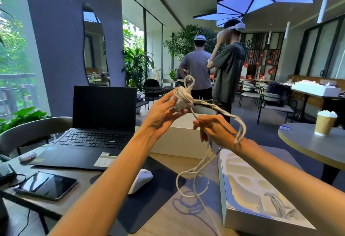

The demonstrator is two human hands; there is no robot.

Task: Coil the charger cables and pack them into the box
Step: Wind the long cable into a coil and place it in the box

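My left hand [162, 111] holds a white charger adapter [180, 103] up in the air, with several turns of white cable wound around it. My right hand [216, 130] grips the loose white cable [196, 176] a little lower and to the right; one loop drapes over that wrist and the rest hangs down in loops to the table. A white open box tray [248, 185] with moulded recesses lies at the front right, with another coiled cable [278, 205] in it. A white box lid [179, 141] stands behind my hands.
An open black laptop [97, 123] sits at the left, with a phone [46, 185], a white earbud case [27, 156] and a white mouse [140, 180] on a dark mat. A round table with a paper cup [323, 123] is at the right. Two people stand behind.
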